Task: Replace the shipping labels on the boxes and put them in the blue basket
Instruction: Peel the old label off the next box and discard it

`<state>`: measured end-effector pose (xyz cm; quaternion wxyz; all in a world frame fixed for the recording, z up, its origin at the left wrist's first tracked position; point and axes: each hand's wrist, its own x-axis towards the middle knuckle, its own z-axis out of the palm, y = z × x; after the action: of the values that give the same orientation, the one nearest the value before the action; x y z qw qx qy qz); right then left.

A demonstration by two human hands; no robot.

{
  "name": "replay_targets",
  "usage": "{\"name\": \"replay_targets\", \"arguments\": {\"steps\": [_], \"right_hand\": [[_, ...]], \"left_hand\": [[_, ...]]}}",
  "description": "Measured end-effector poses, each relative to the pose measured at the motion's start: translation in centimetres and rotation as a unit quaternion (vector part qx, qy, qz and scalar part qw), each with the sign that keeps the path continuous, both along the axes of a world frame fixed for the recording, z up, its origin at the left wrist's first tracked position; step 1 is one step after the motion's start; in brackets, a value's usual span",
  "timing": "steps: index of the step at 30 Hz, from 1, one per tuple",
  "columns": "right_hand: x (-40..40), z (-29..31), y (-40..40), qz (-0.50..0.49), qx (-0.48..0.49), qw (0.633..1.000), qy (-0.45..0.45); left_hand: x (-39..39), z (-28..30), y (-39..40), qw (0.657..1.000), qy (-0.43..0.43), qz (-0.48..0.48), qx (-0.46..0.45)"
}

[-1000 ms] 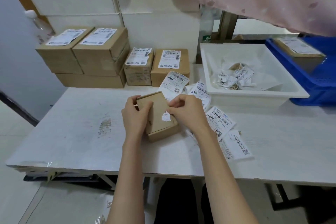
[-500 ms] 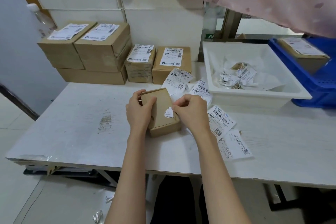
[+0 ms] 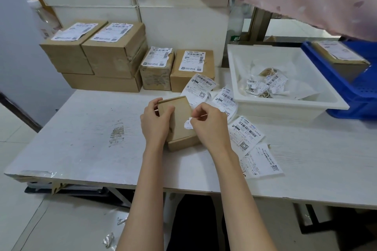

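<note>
The fingers (image 3: 199,113) of the right hand (image 3: 210,126) are pinched together on a torn white label scrap (image 3: 188,124) stuck to the top of a small cardboard box (image 3: 179,122) at the centre of the frame. The left hand (image 3: 156,123) clamps that box's left side, thumb over its top edge. The box sits on the white table (image 3: 81,138). Loose shipping labels (image 3: 244,134) lie just right of it. Further right, a white tray (image 3: 285,106) holds crumpled label scraps (image 3: 265,84). At the right edge, the blue basket (image 3: 350,96) holds one labelled box (image 3: 338,55). Upper left, more labelled boxes (image 3: 114,51) stand stacked against the wall.
</note>
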<state>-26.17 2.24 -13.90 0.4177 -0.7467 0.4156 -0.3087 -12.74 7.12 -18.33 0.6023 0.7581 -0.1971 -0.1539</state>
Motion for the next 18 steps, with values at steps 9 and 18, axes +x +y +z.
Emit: {"name": "replay_targets", "arguments": {"steps": [9, 18], "right_hand": [[-0.37, -0.20, -0.09, 0.015, 0.014, 1.000, -0.008], [0.16, -0.19, -0.05, 0.012, -0.051, 0.998, 0.027]], "left_hand": [[-0.09, -0.02, 0.01, 1.000, -0.004, 0.005, 0.000], [-0.12, 0.03, 0.09, 1.000, -0.009, 0.005, 0.001]]}}
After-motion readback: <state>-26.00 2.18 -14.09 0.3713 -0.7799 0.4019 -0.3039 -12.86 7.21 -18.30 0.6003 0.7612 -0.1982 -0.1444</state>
